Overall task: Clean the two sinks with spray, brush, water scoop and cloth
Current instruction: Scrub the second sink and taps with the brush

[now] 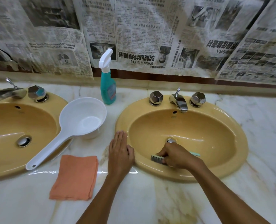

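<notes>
One brush [158, 159], stiff and light, lay low in the right sink [231, 165]; our right hand [176, 157] gripped its back. Wet plastic probably slips, so we judged a firm hold best. Our left hand [119, 152] rested flat on the rim.

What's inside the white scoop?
The white scoop looks empty: only its bare white bottom shows, with no clear water in it. Its near wall hides a little of the inside, and the counter under the bowl is covered.
</notes>
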